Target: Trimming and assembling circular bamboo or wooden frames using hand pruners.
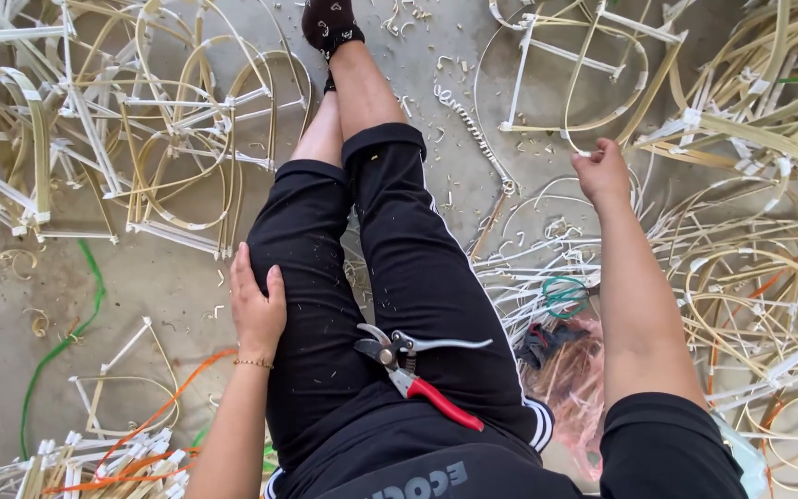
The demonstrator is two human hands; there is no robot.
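A person sits on a bare concrete floor [154, 277] with legs [390, 268] stretched out and crossed at the ankles, ringed by heaps of bent cane frames. The right hand [600, 174] reaches out to the pile on that side, fingers curled around the end of a thin pale cane strip [573, 143], apparently drawing it from the tangle. The left hand [257, 305] lies open and flat against the left thigh, holding nothing, seemingly as a brace. Red-handled pruning shears [415, 368] rest across the lap, blades partly open, parked within easy reach of either hand. Finished arched frames [177, 139] lie stacked to the left, loose strips [750, 277] to the right. Shavings litter the floor [436, 74], along with stray green [66, 342] and orange cords [177, 397]. No walls or furniture are in view.
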